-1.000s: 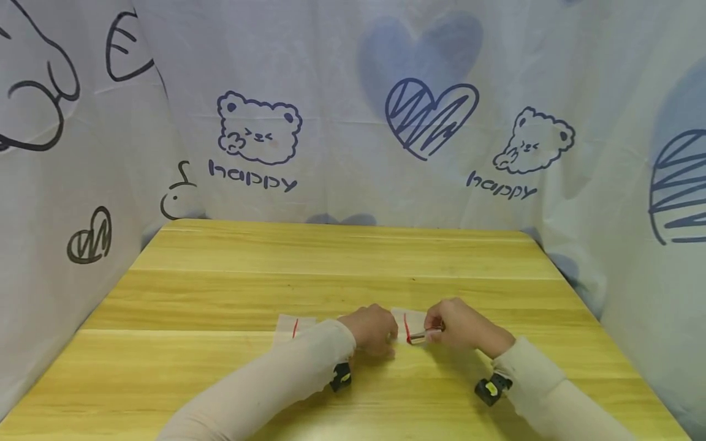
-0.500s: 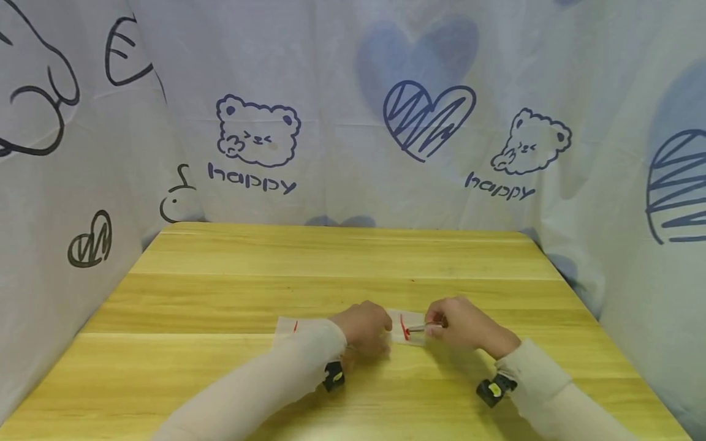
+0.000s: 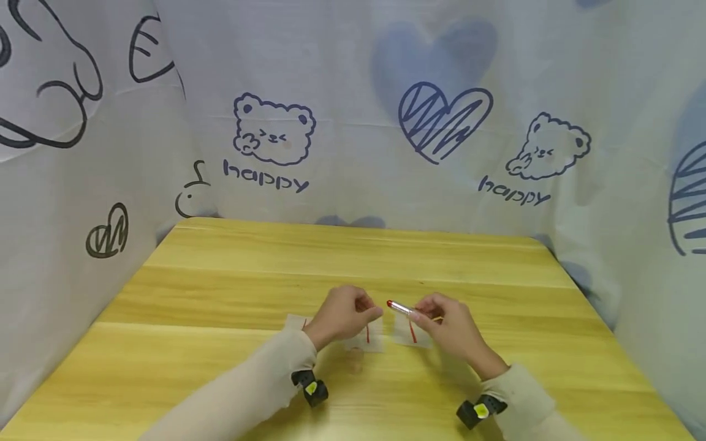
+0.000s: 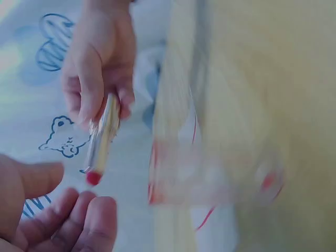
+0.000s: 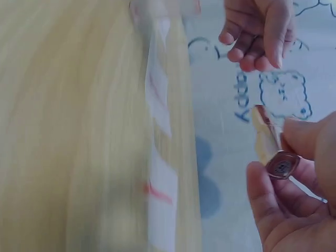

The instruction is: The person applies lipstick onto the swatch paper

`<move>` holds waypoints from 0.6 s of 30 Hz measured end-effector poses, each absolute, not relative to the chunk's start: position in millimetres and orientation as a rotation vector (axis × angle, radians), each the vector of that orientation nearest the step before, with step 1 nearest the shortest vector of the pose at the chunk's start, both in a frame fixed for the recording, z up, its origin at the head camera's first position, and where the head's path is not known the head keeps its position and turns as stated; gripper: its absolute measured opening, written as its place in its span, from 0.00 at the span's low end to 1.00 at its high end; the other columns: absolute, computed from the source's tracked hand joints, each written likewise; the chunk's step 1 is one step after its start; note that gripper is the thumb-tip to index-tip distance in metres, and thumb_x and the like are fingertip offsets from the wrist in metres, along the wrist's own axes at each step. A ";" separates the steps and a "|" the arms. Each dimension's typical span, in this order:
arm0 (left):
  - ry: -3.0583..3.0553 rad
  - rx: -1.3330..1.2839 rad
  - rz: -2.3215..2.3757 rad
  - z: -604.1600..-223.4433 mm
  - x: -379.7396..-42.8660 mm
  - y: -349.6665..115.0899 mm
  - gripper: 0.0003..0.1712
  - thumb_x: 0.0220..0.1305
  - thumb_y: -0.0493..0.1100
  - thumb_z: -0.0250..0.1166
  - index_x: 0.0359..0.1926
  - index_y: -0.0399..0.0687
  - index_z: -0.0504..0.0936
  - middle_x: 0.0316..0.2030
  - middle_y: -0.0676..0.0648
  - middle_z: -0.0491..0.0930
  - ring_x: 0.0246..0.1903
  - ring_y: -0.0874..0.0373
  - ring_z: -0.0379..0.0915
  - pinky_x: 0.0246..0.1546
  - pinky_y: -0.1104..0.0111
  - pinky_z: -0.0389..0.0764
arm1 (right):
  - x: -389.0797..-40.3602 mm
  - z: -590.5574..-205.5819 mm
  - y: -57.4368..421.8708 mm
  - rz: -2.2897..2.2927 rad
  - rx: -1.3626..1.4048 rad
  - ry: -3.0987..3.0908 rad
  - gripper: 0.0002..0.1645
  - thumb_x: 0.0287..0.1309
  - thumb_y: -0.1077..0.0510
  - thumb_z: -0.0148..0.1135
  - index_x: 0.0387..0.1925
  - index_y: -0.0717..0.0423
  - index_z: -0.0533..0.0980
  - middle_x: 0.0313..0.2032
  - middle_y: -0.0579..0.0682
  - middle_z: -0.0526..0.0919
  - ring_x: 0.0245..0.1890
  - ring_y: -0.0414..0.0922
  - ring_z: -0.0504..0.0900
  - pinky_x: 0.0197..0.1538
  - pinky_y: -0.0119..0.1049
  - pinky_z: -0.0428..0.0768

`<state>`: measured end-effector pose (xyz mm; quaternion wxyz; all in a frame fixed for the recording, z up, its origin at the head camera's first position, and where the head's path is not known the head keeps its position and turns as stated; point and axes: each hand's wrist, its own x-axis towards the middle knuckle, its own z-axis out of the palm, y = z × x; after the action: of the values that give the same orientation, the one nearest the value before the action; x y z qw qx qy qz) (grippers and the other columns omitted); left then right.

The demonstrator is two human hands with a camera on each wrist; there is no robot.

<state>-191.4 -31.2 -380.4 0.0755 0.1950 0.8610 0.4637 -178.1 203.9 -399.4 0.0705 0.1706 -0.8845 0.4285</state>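
Note:
My right hand (image 3: 455, 324) grips a lipstick (image 3: 401, 307), a shiny silver tube with a red tip, raised above the table and pointing left. In the right wrist view the dark brown base of the lipstick (image 5: 282, 165) shows between thumb and fingers. Close to the red tip is my left hand (image 3: 344, 312), fingers relaxed and holding nothing; a small gap separates it from the lipstick in the left wrist view. Beneath the hands lie white paper slips: a right one (image 3: 405, 337), a middle one (image 3: 375, 340) and a left one (image 3: 293, 321), each with a red stroke.
A see-through, reddish object (image 3: 355, 360) lies on the wooden table (image 3: 248, 251) just in front of the middle slip; its kind cannot be told through the blur. White curtains (image 3: 342, 153) with drawn bears and hearts enclose the table's back and sides.
The lipstick has lifted off the right slip, where its tip was at the red line, and now points up and left. My left hand has moved left off the slips, uncovering the middle one.

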 end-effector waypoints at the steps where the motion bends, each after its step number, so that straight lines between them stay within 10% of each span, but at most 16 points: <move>1: 2.511 0.520 1.494 -382.5 -188.5 -32.5 0.10 0.66 0.46 0.65 0.37 0.44 0.83 0.31 0.49 0.81 0.31 0.53 0.79 0.33 0.62 0.82 | -176.8 -400.1 200.5 1.356 0.503 -2.634 0.07 0.59 0.60 0.67 0.36 0.59 0.79 0.31 0.47 0.82 0.30 0.43 0.82 0.32 0.36 0.82; 5: 2.137 0.322 1.903 -390.0 -179.2 -34.5 0.16 0.66 0.44 0.65 0.47 0.35 0.80 0.41 0.41 0.81 0.41 0.44 0.80 0.41 0.58 0.83 | -172.7 -397.1 184.5 1.636 0.521 -2.558 0.10 0.64 0.59 0.63 0.39 0.65 0.78 0.32 0.56 0.83 0.29 0.51 0.84 0.31 0.42 0.84; 18: 1.659 0.119 2.511 -396.2 -161.8 -29.4 0.14 0.67 0.34 0.62 0.48 0.25 0.76 0.38 0.47 0.81 0.40 0.59 0.78 0.47 0.66 0.80 | -168.8 -381.9 151.7 2.242 0.587 -2.471 0.23 0.71 0.55 0.53 0.47 0.77 0.71 0.36 0.58 0.81 0.32 0.41 0.82 0.39 0.34 0.84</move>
<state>-161.8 -29.4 -396.2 0.0647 0.0394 0.5496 0.8320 -168.8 151.7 -381.9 -0.1226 0.1719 -0.7238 0.6569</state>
